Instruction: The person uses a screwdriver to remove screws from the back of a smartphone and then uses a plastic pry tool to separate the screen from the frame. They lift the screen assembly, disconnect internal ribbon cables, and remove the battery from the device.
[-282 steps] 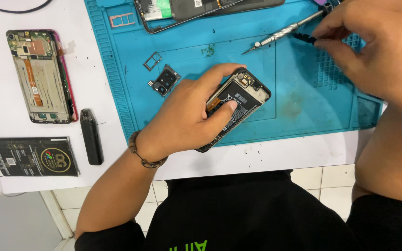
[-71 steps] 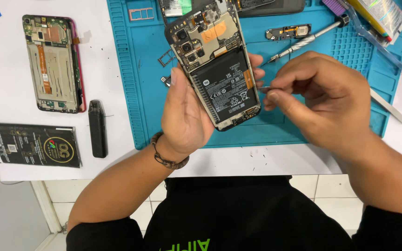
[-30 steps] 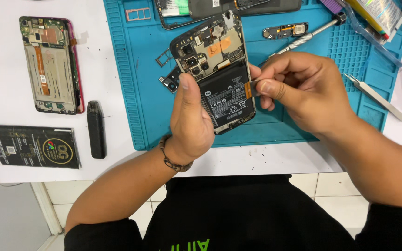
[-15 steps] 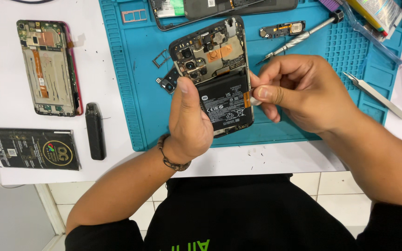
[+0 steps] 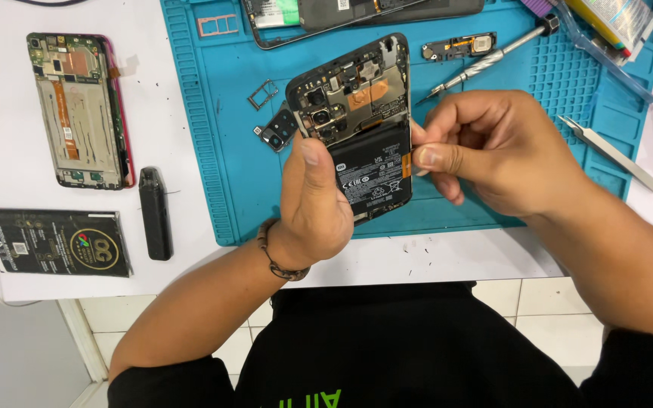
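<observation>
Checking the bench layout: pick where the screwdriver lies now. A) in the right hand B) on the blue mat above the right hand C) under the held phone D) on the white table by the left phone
B: the screwdriver lies on the mat, clear of the right hand.

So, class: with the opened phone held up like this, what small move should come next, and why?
Probably a slow pull on the orange tab: the right hand pinches it at the battery edge, while the left hand steadies the phone.
</observation>
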